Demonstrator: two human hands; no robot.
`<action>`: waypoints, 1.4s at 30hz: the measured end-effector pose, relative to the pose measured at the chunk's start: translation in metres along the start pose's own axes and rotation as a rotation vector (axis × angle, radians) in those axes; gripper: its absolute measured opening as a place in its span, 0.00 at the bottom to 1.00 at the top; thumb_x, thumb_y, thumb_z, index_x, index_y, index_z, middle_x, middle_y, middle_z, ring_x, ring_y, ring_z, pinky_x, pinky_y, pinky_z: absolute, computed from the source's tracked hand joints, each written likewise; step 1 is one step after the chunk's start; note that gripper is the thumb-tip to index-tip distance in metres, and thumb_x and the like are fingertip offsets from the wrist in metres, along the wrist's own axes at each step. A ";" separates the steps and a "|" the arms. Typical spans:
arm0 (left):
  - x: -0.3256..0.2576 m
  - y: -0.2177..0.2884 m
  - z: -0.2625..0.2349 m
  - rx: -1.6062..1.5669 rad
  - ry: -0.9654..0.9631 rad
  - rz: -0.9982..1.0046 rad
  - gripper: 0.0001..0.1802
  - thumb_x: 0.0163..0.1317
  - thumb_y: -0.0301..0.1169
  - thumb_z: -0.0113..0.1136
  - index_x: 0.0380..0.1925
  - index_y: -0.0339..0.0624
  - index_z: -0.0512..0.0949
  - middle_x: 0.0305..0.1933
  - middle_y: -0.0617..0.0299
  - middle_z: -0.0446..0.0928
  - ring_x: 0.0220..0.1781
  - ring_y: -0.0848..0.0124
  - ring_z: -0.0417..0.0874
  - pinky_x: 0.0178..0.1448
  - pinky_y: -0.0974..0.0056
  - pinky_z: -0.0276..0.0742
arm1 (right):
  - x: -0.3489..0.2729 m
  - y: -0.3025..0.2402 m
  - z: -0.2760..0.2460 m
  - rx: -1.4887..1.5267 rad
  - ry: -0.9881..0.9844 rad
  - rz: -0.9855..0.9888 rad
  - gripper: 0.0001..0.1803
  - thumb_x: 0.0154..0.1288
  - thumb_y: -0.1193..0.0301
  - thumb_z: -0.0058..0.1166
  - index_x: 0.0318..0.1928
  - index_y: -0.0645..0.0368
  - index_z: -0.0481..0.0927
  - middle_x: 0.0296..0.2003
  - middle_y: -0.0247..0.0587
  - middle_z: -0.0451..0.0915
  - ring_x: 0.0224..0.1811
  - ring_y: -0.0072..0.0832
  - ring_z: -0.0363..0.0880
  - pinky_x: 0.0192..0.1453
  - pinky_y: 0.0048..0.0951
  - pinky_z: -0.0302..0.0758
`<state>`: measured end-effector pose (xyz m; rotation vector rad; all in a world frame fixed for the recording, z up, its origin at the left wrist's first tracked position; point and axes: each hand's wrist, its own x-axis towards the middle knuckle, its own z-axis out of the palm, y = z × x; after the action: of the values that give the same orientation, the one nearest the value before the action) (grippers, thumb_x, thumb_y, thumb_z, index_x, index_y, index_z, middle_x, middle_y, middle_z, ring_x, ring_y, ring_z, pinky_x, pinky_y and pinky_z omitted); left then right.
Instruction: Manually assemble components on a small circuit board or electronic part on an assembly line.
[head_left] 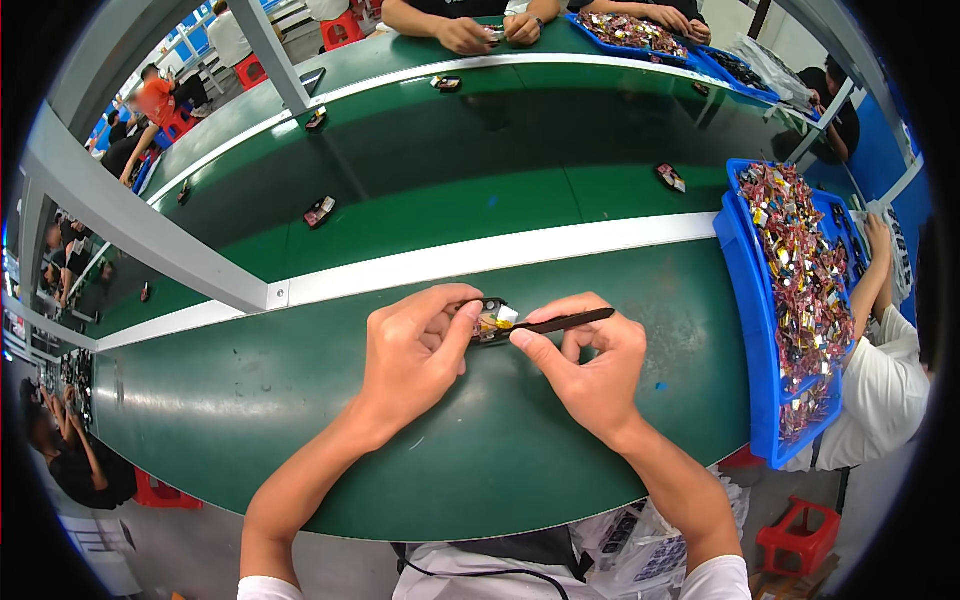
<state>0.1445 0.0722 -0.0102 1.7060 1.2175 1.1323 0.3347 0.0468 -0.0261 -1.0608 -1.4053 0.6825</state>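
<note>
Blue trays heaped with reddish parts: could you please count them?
2: the near tray, at the right; the far tray, at the top, right of centre. Others may be hidden.

Factory assembly floor, electronics by the look of the parts. Identified by: long green line [450, 212] edged with white rails [450, 262], carrying small dark devices [320, 212] spaced apart; green tabletop [210, 390] alongside; blue tray [745, 330] heaped with small wired parts [798, 250]; grey metal frame [160, 222]; red plastic stools [783, 538]; co-workers [878, 395] along the line and at stations further off.
</note>
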 end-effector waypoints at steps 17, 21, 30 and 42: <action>-0.008 0.003 0.008 -0.256 0.024 -0.060 0.11 0.71 0.21 0.59 0.50 0.25 0.80 0.32 0.52 0.85 0.24 0.73 0.85 0.23 0.71 0.80 | 0.004 0.000 -0.004 0.417 0.001 0.359 0.08 0.61 0.84 0.68 0.41 0.69 0.83 0.31 0.41 0.87 0.24 0.05 0.71 0.23 0.12 0.59; -0.011 0.000 0.012 -0.201 0.063 0.002 0.11 0.70 0.20 0.60 0.50 0.25 0.80 0.36 0.50 0.86 0.27 0.71 0.87 0.25 0.70 0.83 | 0.007 -0.007 -0.006 0.432 -0.015 0.424 0.10 0.61 0.84 0.68 0.42 0.70 0.82 0.33 0.46 0.87 0.32 0.16 0.83 0.32 0.15 0.74; -0.015 -0.006 0.019 -0.181 0.122 0.089 0.12 0.70 0.19 0.60 0.51 0.26 0.79 0.40 0.48 0.86 0.31 0.68 0.90 0.28 0.68 0.87 | 0.009 -0.011 -0.010 0.444 -0.029 0.530 0.10 0.61 0.85 0.67 0.43 0.71 0.81 0.35 0.50 0.87 0.39 0.27 0.89 0.43 0.22 0.83; -0.007 -0.004 0.005 -0.506 -0.107 -0.160 0.17 0.74 0.25 0.57 0.57 0.23 0.76 0.45 0.44 0.84 0.35 0.61 0.90 0.29 0.64 0.89 | 0.002 0.000 -0.008 0.285 -0.011 0.208 0.08 0.59 0.83 0.70 0.38 0.66 0.85 0.30 0.34 0.85 0.19 0.05 0.62 0.21 0.14 0.54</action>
<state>0.1468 0.0666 -0.0169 1.2472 0.8868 1.1192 0.3423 0.0474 -0.0242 -0.9832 -1.1738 1.0095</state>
